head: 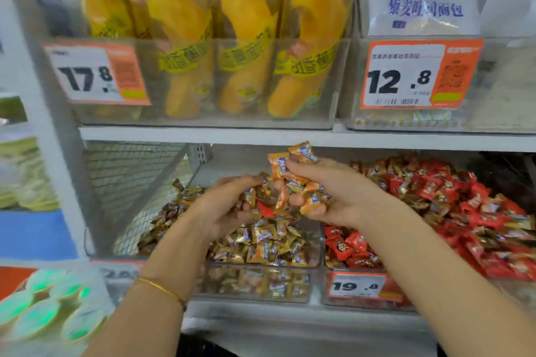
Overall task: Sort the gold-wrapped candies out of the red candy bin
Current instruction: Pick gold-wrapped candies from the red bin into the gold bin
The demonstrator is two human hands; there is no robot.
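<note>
Gold-wrapped candies (293, 182) fill the right hand (342, 197), a crinkled bunch of orange-gold wrappers with blue-and-white labels, two poking up above the thumb. The left hand (223, 206), just beside it, cups a few darker gold ones, and one red candy (265, 209) shows between the two hands. Below them, the neighbouring clear bin (261, 267) is heaped with more gold pieces, piled at all angles. To the right sits the red candy bin (325, 281), clear-walled, mounded with glossy red wrappers (464, 211), and gold ones are scattered through the heap, thickest along its far side.
</note>
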